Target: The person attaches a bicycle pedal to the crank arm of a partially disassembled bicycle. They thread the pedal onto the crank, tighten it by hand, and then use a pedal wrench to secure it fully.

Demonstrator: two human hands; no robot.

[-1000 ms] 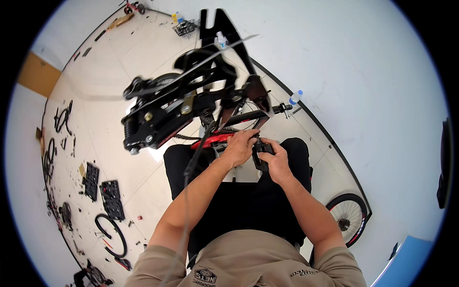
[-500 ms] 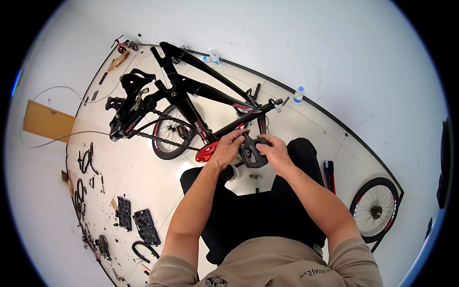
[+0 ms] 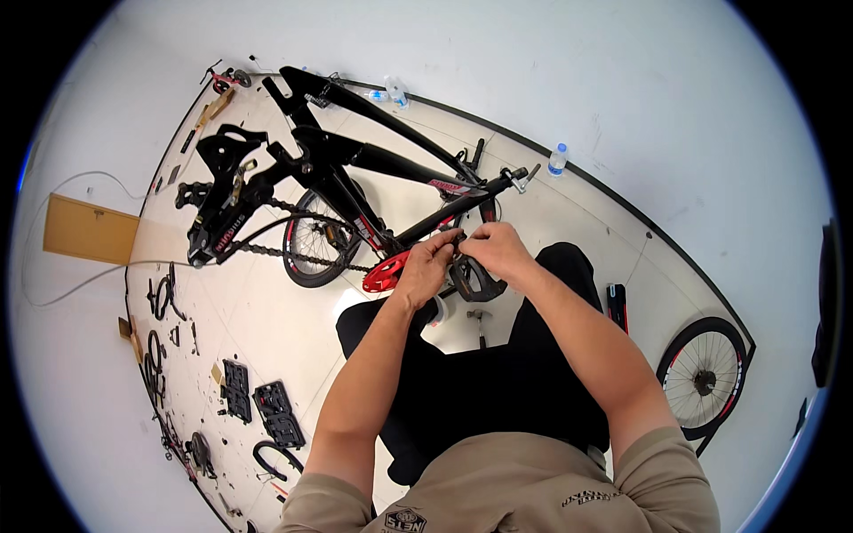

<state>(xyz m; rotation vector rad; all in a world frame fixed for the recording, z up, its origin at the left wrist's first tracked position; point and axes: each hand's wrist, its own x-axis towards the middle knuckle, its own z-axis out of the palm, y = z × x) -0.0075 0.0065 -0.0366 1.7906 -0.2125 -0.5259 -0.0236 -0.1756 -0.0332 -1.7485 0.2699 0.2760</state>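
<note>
Black pedal (image 3: 481,287), right of the red chainring (image 3: 380,277), sits just below both grips, long axis slanting down-right, right hand (image 3: 499,251) nearer its body than left hand (image 3: 425,269); fingers bunched at its upper end, exact pinch hidden, can't tell.

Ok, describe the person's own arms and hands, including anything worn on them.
The shirt is tan, with dark printed marks on the chest; its short sleeves leave both forearms bare. The left hand and right hand wear no gloves. Rings would be too small to tell.
</note>
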